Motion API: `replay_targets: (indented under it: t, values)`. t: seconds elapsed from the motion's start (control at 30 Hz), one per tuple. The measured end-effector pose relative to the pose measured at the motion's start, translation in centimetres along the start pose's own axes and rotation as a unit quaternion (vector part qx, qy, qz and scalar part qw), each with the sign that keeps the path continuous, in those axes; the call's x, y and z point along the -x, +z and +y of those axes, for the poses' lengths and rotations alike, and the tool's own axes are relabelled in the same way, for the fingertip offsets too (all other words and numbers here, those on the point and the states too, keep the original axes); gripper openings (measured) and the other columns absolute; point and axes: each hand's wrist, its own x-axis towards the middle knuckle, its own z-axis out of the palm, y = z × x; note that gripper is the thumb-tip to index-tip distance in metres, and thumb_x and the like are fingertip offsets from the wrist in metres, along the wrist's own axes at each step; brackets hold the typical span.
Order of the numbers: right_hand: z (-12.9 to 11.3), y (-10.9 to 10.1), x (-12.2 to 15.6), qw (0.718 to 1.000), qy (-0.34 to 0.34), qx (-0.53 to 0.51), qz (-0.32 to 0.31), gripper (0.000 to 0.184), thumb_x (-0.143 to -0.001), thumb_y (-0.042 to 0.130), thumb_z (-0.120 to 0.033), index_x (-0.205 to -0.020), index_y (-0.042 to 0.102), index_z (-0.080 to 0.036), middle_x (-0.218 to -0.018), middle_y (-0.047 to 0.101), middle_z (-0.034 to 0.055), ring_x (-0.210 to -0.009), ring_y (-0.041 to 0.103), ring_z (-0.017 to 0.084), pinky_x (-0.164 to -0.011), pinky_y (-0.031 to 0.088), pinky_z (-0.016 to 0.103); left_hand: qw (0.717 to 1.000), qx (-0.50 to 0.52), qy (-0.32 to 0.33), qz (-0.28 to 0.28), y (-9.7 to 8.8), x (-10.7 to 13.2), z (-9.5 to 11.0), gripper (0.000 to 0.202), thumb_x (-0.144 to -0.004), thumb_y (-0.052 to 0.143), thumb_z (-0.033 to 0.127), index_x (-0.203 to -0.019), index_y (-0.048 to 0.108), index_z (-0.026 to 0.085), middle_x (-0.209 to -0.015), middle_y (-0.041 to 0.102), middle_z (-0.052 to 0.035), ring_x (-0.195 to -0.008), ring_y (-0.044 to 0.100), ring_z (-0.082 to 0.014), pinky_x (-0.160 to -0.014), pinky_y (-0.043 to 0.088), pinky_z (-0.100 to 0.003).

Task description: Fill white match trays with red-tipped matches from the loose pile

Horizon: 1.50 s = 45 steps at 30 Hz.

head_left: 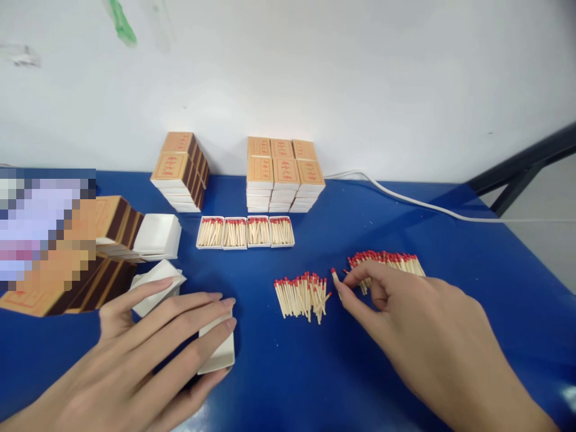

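My left hand [153, 354] spreads over an empty white matchbox tray [220, 354], with the thumb along its near edge and fingers across its far part. Its little finger reaches over other loose white trays [155, 294]. My right hand [418, 330] has thumb and forefinger closed around a red-headed match [334, 276], held upright. Just left of those fingertips, a small group of matches [297, 297] lies spread on the blue table [279, 378]. A larger pile of matches [387, 259] is partly hidden behind my right hand.
Several filled match trays [235, 233] form a row at mid-table. Behind them stand stacked matchboxes [283, 171] and another stack [177, 171]. White trays [157, 234] and more matchboxes [112, 222] are at left, near a blurred patch. A white cable [405, 201] crosses the back right.
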Motion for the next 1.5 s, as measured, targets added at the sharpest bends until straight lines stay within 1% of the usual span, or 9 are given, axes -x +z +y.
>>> replay_targets:
  t: [0.23, 0.5, 0.7, 0.87, 0.97, 1.13, 1.2, 1.33, 1.5]
  values:
    - [1.0, -0.6, 0.2, 0.999, -0.035, -0.023, -0.028, 0.021, -0.103, 0.070, -0.043, -0.084, 0.072, -0.033, -0.055, 0.065, -0.0060, -0.037, 0.063, 0.026, -0.038, 0.031, 0.033, 1.000, 0.002, -0.010, 0.007, -0.1, -0.2, 0.1, 0.031, -0.115, 0.063, 0.015, -0.145, 0.072, 0.018, -0.149, 0.081, -0.0057, -0.146, 0.072, -0.0213, -0.152, 0.015, -0.046]
    - [-0.4, -0.3, 0.3, 0.996, -0.041, -0.068, -0.043, 0.023, -0.107, 0.070, -0.042, -0.087, 0.070, -0.032, -0.055, 0.063, -0.0085, -0.037, 0.060, 0.019, -0.040, 0.036, 0.032, 1.000, 0.003, -0.022, 0.018, 0.1, -0.4, 0.3, 0.028, -0.117, 0.061, 0.018, -0.142, 0.073, 0.021, -0.147, 0.082, -0.0027, -0.141, 0.074, -0.0203, -0.149, 0.021, -0.047]
    - [-2.2, -0.3, 0.1, 0.993, -0.026, -0.113, -0.026, 0.028, -0.114, 0.060, -0.041, -0.090, 0.070, -0.031, -0.051, 0.055, -0.0117, -0.036, 0.055, 0.015, -0.040, 0.034, 0.030, 1.000, 0.004, -0.005, -0.002, -0.2, -0.5, 0.3, 0.031, -0.120, 0.055, 0.015, -0.146, 0.072, 0.017, -0.150, 0.079, -0.0063, -0.146, 0.064, -0.0244, -0.130, 0.036, -0.048]
    - [-3.8, 0.2, 0.5, 0.997, -0.003, -0.073, -0.017, 0.034, -0.113, 0.064, -0.057, -0.094, 0.067, -0.029, -0.050, 0.059, -0.0097, -0.037, 0.061, 0.019, -0.042, 0.033, 0.032, 1.000, 0.003, 0.023, -0.006, -0.6, -0.7, 0.4, 0.029, -0.120, 0.055, 0.011, -0.142, 0.073, 0.010, -0.147, 0.079, -0.0107, -0.147, 0.061, -0.0291, -0.115, 0.044, -0.046]
    - [-5.0, 1.0, 0.7, 1.000, 0.007, 0.011, 0.019, 0.046, -0.106, 0.067, -0.072, -0.098, 0.064, -0.027, -0.056, 0.067, -0.0036, -0.040, 0.068, 0.027, -0.045, 0.032, 0.034, 1.000, -0.002, 0.023, -0.004, -0.4, -0.6, 0.5, 0.030, -0.120, 0.056, 0.011, -0.144, 0.073, 0.012, -0.147, 0.079, -0.0093, -0.146, 0.063, -0.0271, -0.121, 0.044, -0.045]
    - [-7.1, 2.1, 0.4, 0.997, 0.001, 0.066, 0.033, 0.073, -0.101, 0.054, -0.093, -0.102, 0.064, -0.021, -0.054, 0.063, 0.0015, -0.040, 0.067, 0.028, -0.045, 0.029, 0.033, 0.999, 0.036, -0.008, 0.008, 0.1, 0.1, 0.4, 0.039, -0.116, 0.066, 0.014, -0.154, 0.070, 0.020, -0.154, 0.078, -0.0052, -0.145, 0.068, -0.0230, -0.135, 0.043, -0.042]
    - [-7.5, 2.4, 0.4, 0.998, -0.013, 0.056, 0.033, 0.070, -0.102, 0.056, -0.089, -0.105, 0.064, -0.019, -0.058, 0.067, 0.0030, -0.042, 0.069, 0.027, -0.044, 0.031, 0.033, 0.999, 0.035, 0.000, 0.018, 0.3, 0.3, 0.2, 0.042, -0.114, 0.069, 0.017, -0.156, 0.070, 0.021, -0.153, 0.078, -0.0039, -0.143, 0.071, -0.0217, -0.137, 0.044, -0.040]
    - [-7.0, 2.8, 0.3, 0.999, -0.036, -0.007, 0.021, 0.044, -0.112, 0.060, -0.066, -0.109, 0.060, -0.022, -0.058, 0.068, -0.0019, -0.042, 0.069, 0.024, -0.044, 0.033, 0.032, 0.999, 0.018, 0.028, 0.035, 0.5, 0.5, -0.2, 0.045, -0.111, 0.072, 0.020, -0.156, 0.072, 0.021, -0.155, 0.078, -0.0035, -0.141, 0.073, -0.0213, -0.134, 0.052, -0.036]
    - [-5.2, 2.6, 0.1, 0.993, -0.077, -0.090, -0.004, 0.032, -0.121, 0.052, -0.053, -0.115, 0.060, -0.023, -0.055, 0.062, -0.0083, -0.042, 0.066, 0.020, -0.046, 0.035, 0.030, 0.996, 0.065, -0.036, 0.040, -0.1, 0.6, 0.8, 0.049, -0.110, 0.067, 0.015, -0.158, 0.070, 0.022, -0.163, 0.074, -0.0025, -0.148, 0.070, -0.0181, -0.136, 0.049, -0.032]
